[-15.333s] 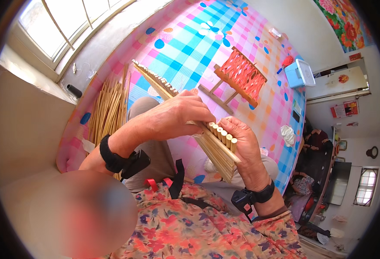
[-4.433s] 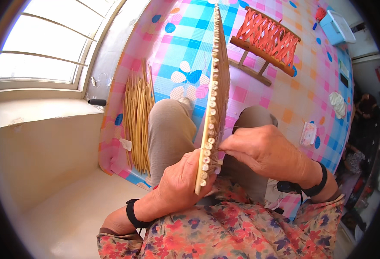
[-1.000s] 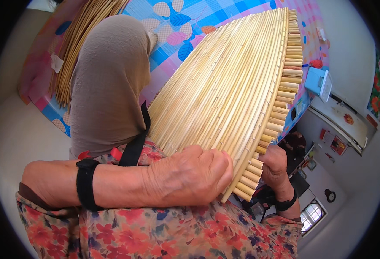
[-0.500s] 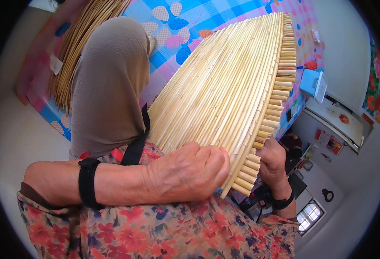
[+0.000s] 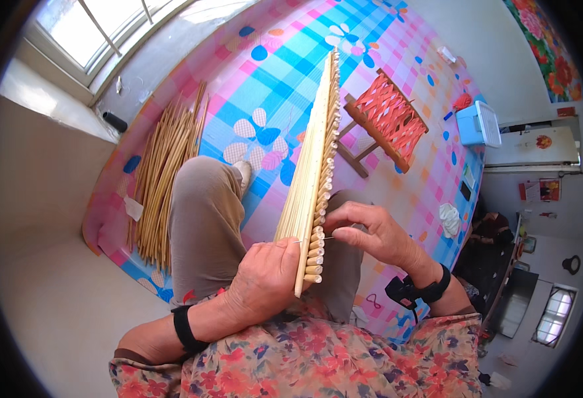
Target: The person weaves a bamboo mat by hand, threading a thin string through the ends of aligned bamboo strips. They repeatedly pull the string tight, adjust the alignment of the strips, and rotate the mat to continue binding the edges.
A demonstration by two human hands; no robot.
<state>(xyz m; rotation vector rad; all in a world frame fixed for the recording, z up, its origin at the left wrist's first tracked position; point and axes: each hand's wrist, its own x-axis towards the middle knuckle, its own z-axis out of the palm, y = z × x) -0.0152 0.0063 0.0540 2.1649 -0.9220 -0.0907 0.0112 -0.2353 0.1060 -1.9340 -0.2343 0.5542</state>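
Observation:
A long mat of pale reed sticks [image 5: 311, 166] stands nearly edge-on between my knees, its row of round stick ends facing right. My left hand [image 5: 265, 275] grips its near end, thumb on the pale face by a long binding stick. Just right of the stick ends, my right hand [image 5: 374, 235] has thumb and index finger curled around a thin needle-like piece [image 5: 328, 237] that reaches into the mat's edge; exactly how far it goes through I cannot tell.
Loose reed sticks [image 5: 162, 186] lie left, by the window ledge [image 5: 92, 116]. On the checked sheet [image 5: 278, 86] are a wooden frame laced with red strips [image 5: 387, 119], a blue bin [image 5: 470, 127] and white cloth [image 5: 449, 219]. A person in dark clothes [image 5: 490, 229] is at the far right.
The mat has swung from lying tilted face-up to nearly edge-on. My right hand has come from under its edge to beside it, with the thin piece. The view has widened onto the sheet.

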